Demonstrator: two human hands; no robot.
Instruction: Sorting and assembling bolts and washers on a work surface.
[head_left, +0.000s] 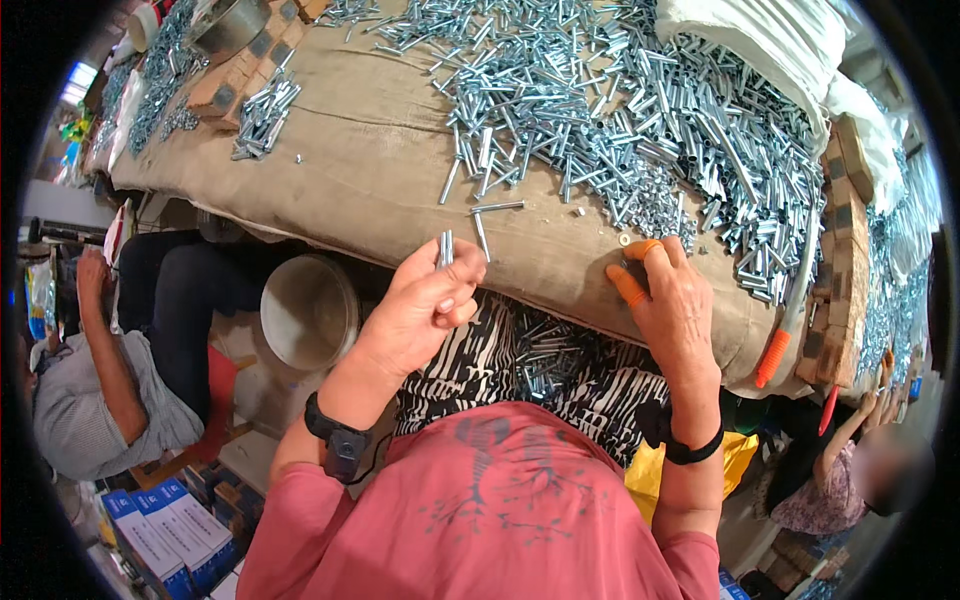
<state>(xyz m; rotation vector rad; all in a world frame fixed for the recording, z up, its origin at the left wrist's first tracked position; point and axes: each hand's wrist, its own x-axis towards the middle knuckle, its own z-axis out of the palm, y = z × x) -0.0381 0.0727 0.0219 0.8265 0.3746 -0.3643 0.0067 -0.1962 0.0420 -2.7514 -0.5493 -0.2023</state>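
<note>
My left hand (425,300) is raised just off the front edge of the padded bench. Its fingers are closed around a short shiny metal tube (446,246), which stands upright; its lower end is hidden in the grip. My right hand (675,300) rests at the bench edge, with orange covers on the thumb and forefinger. Those two fingers are apart, and nothing can be made out between them. By the forefinger lies a small brass-coloured ring (624,240). Small nuts (650,200) are heaped just beyond. Two loose bolts (482,222) lie between my hands.
Metal tubes and bolts (590,90) cover the brown bench cloth (330,150). An orange-handled tool (775,355) lies at right beside wooden blocks (840,270). More bolts (545,355) fill my lap. A white bucket (310,310) stands at left. People sit on both sides.
</note>
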